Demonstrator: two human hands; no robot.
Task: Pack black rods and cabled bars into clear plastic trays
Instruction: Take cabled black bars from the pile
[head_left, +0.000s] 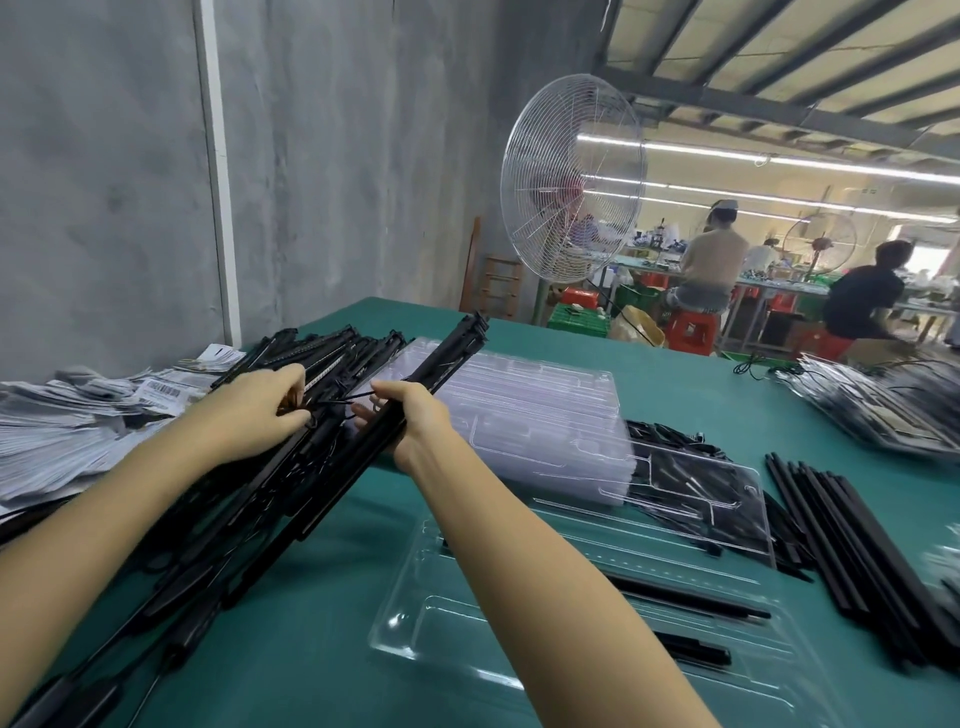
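Hands both closed: my left hand (260, 410) pinches a limp cable (343, 399) over the heaped cabled bars (218, 519), my right hand (410, 421) grips one seemingly stiff, light bar (452, 353) mid-length, where I'd hold it, clear tray (415, 623) rightward on the desk (322, 649).

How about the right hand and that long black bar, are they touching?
Touching. The head view shows the right hand with its fingers curled round the long black bar, no gap between them.
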